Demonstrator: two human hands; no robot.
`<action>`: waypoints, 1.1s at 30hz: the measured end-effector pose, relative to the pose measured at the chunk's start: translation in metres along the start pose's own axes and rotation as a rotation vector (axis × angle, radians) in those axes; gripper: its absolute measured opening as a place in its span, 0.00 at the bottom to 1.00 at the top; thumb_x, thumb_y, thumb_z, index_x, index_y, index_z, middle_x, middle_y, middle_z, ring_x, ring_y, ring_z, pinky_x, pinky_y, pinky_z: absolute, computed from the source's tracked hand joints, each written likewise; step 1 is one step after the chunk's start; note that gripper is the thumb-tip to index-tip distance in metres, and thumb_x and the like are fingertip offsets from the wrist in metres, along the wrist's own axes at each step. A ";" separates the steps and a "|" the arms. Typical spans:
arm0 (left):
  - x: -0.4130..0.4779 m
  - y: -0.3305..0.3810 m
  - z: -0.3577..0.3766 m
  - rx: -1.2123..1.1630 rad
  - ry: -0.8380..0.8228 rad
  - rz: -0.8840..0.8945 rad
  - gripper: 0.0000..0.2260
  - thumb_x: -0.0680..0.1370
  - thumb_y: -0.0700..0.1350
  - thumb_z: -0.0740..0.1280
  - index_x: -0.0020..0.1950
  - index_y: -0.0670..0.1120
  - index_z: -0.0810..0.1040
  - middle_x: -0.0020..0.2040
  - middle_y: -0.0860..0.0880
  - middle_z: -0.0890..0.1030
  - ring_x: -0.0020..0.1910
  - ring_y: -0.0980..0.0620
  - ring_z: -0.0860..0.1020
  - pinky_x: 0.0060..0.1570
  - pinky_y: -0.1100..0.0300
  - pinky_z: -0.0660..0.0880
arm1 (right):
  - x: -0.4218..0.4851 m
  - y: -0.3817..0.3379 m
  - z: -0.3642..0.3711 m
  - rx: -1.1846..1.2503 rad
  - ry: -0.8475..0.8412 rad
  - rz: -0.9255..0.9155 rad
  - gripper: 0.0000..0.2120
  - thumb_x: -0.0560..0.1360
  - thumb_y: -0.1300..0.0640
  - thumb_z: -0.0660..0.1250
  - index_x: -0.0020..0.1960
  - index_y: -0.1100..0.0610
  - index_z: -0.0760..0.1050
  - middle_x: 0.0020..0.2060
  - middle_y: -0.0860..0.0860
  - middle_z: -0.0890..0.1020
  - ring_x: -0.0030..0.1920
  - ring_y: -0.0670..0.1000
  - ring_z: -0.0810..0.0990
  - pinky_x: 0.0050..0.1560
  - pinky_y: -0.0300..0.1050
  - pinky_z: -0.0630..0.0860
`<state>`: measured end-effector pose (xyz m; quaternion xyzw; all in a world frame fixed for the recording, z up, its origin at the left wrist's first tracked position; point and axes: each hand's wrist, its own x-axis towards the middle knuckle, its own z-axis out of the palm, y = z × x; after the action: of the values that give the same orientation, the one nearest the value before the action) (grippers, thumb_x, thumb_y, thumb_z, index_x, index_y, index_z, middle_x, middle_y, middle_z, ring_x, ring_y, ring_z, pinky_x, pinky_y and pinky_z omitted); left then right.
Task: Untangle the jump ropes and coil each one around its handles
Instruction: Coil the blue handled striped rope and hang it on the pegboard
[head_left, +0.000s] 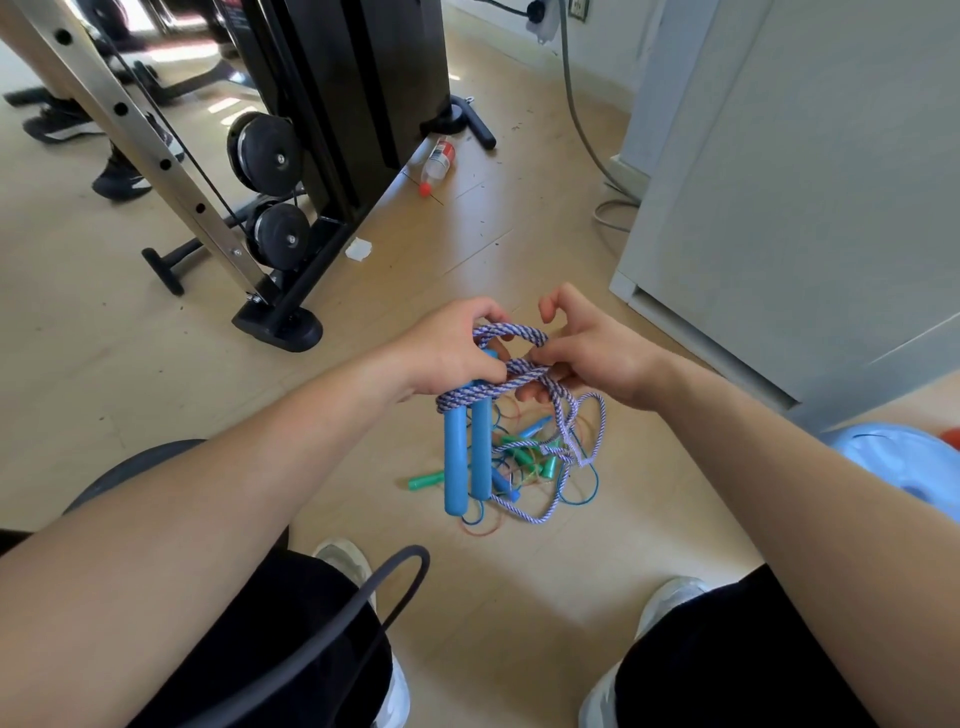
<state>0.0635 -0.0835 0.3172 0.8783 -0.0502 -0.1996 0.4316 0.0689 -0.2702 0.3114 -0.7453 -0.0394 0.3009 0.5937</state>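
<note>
From my end this is a bright, daylit feed. The strongest light enters at the upper left, where a blown-out white patch of daylight (140, 10) clips, and sun streaks lie on the pale wooden floor (519, 249). The black weight machine (343, 78) throws only a soft shadow at its foot. Wide-angle bending tilts the perforated steel upright (119, 109) and the pale grey cabinet (779, 182). The centre is sharpest: the purple-and-white braided rope (485, 393) shows its strands and the matte blue plastic handles (456, 457) are evenly lit. The tangle of thin coloured cords (524, 457) looks smeared, perhaps by compression.
</note>
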 end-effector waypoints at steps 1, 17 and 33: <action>0.000 0.000 0.000 -0.023 0.003 -0.008 0.18 0.70 0.35 0.72 0.54 0.52 0.75 0.40 0.54 0.80 0.36 0.54 0.76 0.37 0.63 0.73 | 0.001 0.000 0.000 -0.033 0.034 -0.032 0.18 0.75 0.72 0.61 0.48 0.52 0.59 0.41 0.62 0.82 0.33 0.59 0.79 0.32 0.47 0.73; 0.005 -0.009 -0.008 -0.352 0.009 -0.001 0.19 0.72 0.30 0.72 0.56 0.49 0.76 0.45 0.45 0.82 0.41 0.50 0.80 0.45 0.55 0.79 | 0.004 0.004 0.001 -0.577 0.075 -0.212 0.18 0.68 0.45 0.61 0.55 0.41 0.82 0.34 0.45 0.78 0.30 0.42 0.71 0.38 0.41 0.70; 0.001 -0.014 -0.004 -0.071 0.006 0.096 0.19 0.64 0.43 0.83 0.48 0.53 0.78 0.41 0.52 0.83 0.37 0.54 0.80 0.45 0.59 0.79 | 0.010 0.010 0.005 -0.583 0.139 -0.224 0.05 0.71 0.55 0.74 0.44 0.51 0.78 0.25 0.42 0.76 0.26 0.41 0.70 0.29 0.34 0.64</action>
<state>0.0647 -0.0722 0.3081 0.8596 -0.0836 -0.1777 0.4718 0.0717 -0.2641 0.2977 -0.8937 -0.1653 0.1582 0.3859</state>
